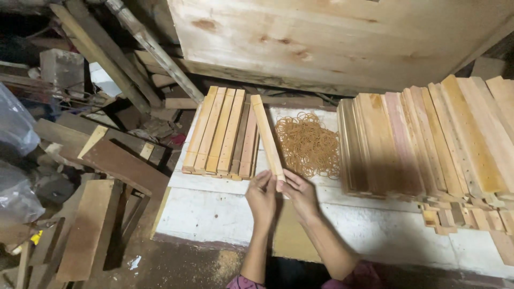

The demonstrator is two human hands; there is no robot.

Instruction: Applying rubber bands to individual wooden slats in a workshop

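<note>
Both hands (281, 194) prob. on slat (267, 138)

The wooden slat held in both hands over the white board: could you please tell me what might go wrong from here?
1. The wooden slat is pinched only at its near end by the left hand and right hand; its far end might swing into the slat bundle beside it.
2. It lies close to the rubber bands, so it may scatter that loose pile.
3. The large slat stack leans unevenly and could slide if bumped.
</note>
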